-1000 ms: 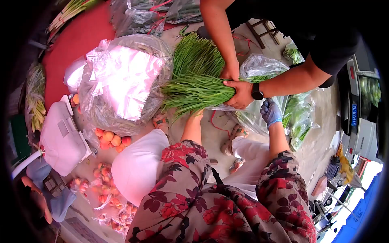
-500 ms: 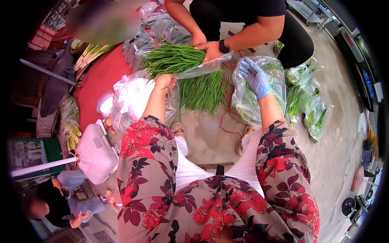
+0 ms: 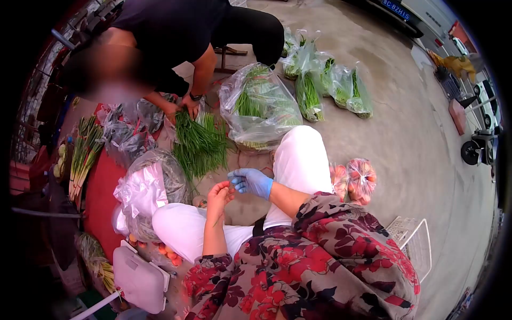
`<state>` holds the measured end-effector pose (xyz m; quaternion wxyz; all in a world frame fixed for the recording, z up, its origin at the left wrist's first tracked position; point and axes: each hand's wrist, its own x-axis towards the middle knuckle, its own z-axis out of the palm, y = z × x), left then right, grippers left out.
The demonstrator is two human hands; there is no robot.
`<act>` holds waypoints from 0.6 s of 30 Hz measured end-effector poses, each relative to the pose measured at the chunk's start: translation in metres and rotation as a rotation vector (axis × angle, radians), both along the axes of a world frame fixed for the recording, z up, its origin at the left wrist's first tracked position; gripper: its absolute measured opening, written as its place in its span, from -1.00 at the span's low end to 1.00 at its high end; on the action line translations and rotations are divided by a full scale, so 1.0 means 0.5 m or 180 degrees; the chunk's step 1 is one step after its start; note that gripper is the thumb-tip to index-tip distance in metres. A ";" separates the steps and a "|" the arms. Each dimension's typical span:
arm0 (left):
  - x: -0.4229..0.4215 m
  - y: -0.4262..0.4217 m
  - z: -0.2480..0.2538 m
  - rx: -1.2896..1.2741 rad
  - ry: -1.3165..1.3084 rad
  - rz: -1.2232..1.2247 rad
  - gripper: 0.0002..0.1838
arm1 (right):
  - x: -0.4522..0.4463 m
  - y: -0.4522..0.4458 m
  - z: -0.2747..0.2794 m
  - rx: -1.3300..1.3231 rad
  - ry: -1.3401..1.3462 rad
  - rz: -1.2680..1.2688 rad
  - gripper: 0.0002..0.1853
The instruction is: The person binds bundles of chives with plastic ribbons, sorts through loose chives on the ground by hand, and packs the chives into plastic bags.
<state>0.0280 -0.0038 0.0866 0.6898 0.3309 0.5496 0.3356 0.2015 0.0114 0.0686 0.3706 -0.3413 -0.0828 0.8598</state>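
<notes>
My bare left hand is raised over my lap, fingers curled and pressed together; whatever they may hold is too small to make out. Facing it, my right hand wears a blue glove, its fingers partly stretched towards the left hand and holding nothing visible. Just beyond my hands, long green garlic chives lie in a loose pile. A co-worker's hands grip the far end of the chives. A large clear plastic bag of green stalks rests to the right of that pile.
Several small bags of greens stand farther back. Two clear bags of reddish round produce lie right of my knee, near a white basket. Left are white plastic bags, leeks and a pale scale-like box.
My hands have drawn back from the chives and plastic bag and come together over my lap. The co-worker has lowered the chives bundle. My view has turned and shifted.
</notes>
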 end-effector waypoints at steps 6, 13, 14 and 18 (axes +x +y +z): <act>-0.021 -0.019 -0.018 -0.0266 0.0359 0.0172 -0.80 | 0.001 -0.001 -0.044 -0.0003 -0.0773 -0.0105 -0.72; -0.035 -0.032 -0.053 -0.0318 0.0412 0.0060 -0.78 | 0.000 0.016 0.024 0.0830 -0.0640 -0.0062 -0.72; -0.031 -0.032 -0.047 -0.0248 0.0483 0.0002 -0.76 | 0.019 0.021 0.063 0.1155 -0.0620 -0.0040 -0.72; -0.008 0.016 -0.061 0.0231 0.0773 -0.0283 -0.64 | 0.198 0.072 0.281 0.2188 -0.0789 -0.0561 -0.70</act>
